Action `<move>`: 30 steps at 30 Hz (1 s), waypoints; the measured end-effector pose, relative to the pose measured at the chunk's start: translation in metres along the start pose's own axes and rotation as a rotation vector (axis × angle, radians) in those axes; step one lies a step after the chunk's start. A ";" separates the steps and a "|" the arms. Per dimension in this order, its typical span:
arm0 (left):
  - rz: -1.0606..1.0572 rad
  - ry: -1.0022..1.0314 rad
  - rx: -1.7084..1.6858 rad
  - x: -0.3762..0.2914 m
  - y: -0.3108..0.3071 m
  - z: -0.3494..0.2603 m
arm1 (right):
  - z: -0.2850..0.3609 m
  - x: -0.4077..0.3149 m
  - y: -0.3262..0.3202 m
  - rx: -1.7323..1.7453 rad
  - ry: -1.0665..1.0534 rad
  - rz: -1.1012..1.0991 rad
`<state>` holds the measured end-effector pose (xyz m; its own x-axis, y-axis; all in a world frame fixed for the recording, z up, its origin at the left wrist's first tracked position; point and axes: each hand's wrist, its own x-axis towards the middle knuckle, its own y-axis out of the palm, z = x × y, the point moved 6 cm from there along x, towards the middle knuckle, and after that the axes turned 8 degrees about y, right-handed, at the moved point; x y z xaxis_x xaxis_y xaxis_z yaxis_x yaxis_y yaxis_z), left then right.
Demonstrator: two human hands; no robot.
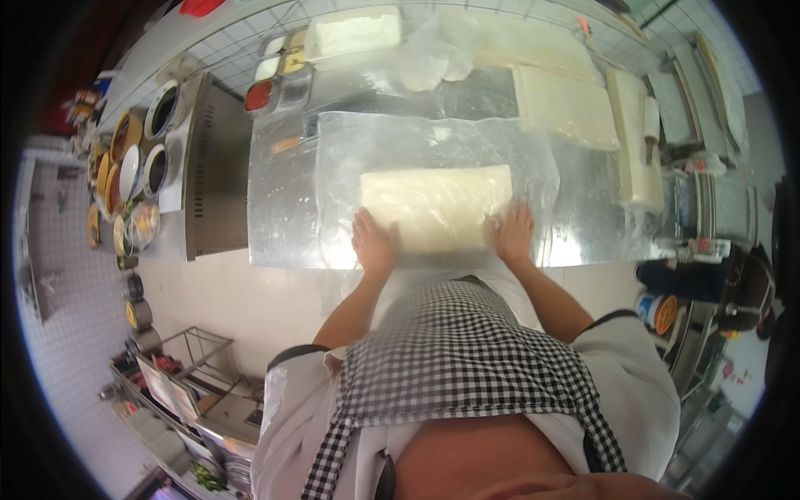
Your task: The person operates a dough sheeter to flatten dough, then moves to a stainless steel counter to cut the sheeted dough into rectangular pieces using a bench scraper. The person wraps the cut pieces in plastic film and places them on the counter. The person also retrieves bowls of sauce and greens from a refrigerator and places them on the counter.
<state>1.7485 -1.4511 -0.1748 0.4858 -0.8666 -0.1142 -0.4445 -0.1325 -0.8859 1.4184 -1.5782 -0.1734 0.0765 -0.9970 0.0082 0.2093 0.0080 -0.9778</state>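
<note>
A pale rectangular dough slab [437, 212] lies in front of me at the near edge of the metal worktable [284, 206]. Clear plastic sheeting [419, 140] spreads around it and seems to cover it. My left hand [375, 244] rests on the plastic at the slab's left side, its thumb against the dough. On the opposite side, my right hand [514, 231] lies along the slab's right edge, fingers pointing away from me. Neither hand visibly grasps anything.
More plastic-covered dough sheets [565, 106] lie at the back right, near a rolling pin [651, 119]. A scraper with an orange handle [286, 145] lies at left. Behind stands a tub of white powder [355, 34]. Another person [706, 281] is at far right.
</note>
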 end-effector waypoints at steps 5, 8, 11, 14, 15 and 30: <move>-0.027 -0.037 -0.044 0.001 0.002 0.001 | -0.015 0.003 0.029 0.261 -0.012 0.069; 0.024 -0.094 -0.110 0.009 0.007 0.007 | -0.022 0.021 0.039 0.236 -0.059 0.017; 0.018 -0.086 -0.124 0.018 0.010 0.012 | -0.035 0.039 0.046 0.439 0.125 0.088; 0.022 -0.048 -0.158 0.022 0.011 0.019 | -0.037 0.046 0.047 0.293 0.104 0.187; 0.048 -0.048 -0.174 0.022 0.011 0.023 | -0.040 0.046 0.040 0.240 0.097 0.146; -0.016 0.179 -0.116 -0.014 -0.010 0.055 | -0.133 0.001 -0.004 0.239 0.447 0.048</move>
<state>1.7880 -1.4110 -0.1889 0.3562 -0.9343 -0.0094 -0.5263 -0.1923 -0.8283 1.2883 -1.5891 -0.1970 -0.3219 -0.9300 -0.1773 0.4369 0.0201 -0.8993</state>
